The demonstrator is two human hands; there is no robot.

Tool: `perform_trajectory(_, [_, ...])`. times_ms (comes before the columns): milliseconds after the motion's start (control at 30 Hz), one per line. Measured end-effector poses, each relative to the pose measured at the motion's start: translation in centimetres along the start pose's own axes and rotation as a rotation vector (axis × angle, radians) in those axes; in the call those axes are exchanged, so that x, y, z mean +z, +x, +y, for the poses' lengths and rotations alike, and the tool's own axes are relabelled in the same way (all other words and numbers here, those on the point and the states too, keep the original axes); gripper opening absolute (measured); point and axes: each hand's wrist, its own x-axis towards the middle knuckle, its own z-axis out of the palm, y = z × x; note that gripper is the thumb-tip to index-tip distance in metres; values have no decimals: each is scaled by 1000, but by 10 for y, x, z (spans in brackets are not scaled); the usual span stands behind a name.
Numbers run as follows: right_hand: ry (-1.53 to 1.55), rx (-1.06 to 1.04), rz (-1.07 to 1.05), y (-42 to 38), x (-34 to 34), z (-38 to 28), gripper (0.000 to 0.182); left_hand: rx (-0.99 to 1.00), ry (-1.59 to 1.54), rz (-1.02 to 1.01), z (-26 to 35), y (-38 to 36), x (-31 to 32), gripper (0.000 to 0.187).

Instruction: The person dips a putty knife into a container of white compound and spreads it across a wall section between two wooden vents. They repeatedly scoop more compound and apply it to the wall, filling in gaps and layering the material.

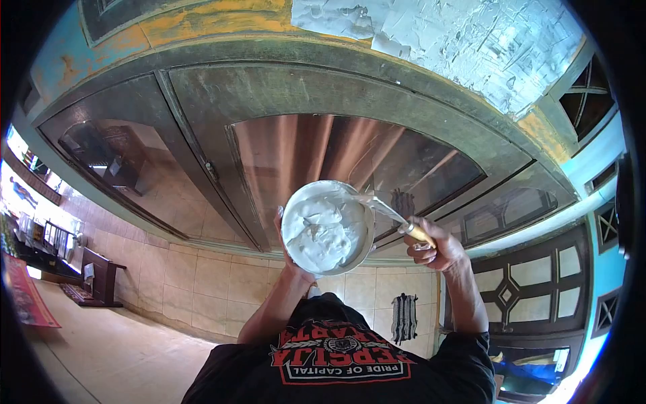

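White paste (pixel 323 236) sits in a round bowl (pixel 369 237) held before a glazed door (pixel 269 87), your left hand (pixel 292 262) cupped to its side, fingers partly hidden. Your right hand (pixel 441 249) closes firmly around the handle of a scraper (pixel 387 209), its blade at the bowl's rim.

We see thick, wet white paste (pixel 319 236), smooth in spots and lumpy in others, in a round bowl (pixel 369 232) with a smooth rim. The blade (pixel 389 209) looks like shiny metal, and its handle (pixel 420 234) looks like wood. We see dull, worn wood on the door frame (pixel 262 84), glossy glass (pixel 441 161), rough patches on the wall (pixel 471 50), smooth floor tiles (pixel 222 279) and a soft black cloth shirt (pixel 323 323).
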Motion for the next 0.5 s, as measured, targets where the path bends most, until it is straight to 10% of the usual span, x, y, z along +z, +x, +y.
perform_trajectory(500, [-645,-257,98,-8,13,-3,30,26,67,-20,3,3,-4,77])
